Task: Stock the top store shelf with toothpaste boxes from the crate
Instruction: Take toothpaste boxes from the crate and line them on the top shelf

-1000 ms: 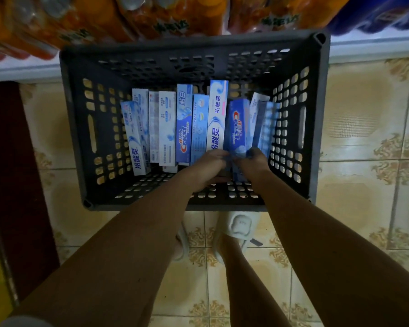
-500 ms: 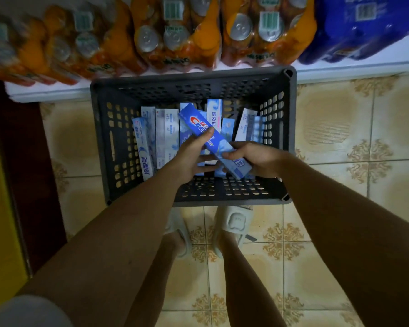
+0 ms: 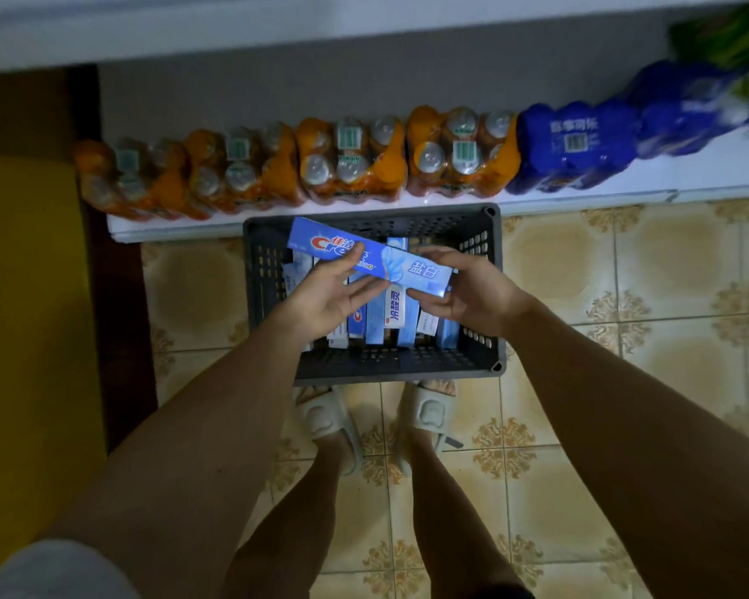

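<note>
blue box (image 3: 366, 255) sits above the crate (image 3: 491, 296), left hand (image 3: 325, 291) pinching its middle with thumb over and fingers under, right hand (image 3: 463, 291) curled round its end, so a loose pinch could drop it back among the boxes below.

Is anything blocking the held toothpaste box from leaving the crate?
Nothing visible: the blue toothpaste box is above the crate rim, held by left hand and right hand. The top shelf is not in view.
</note>
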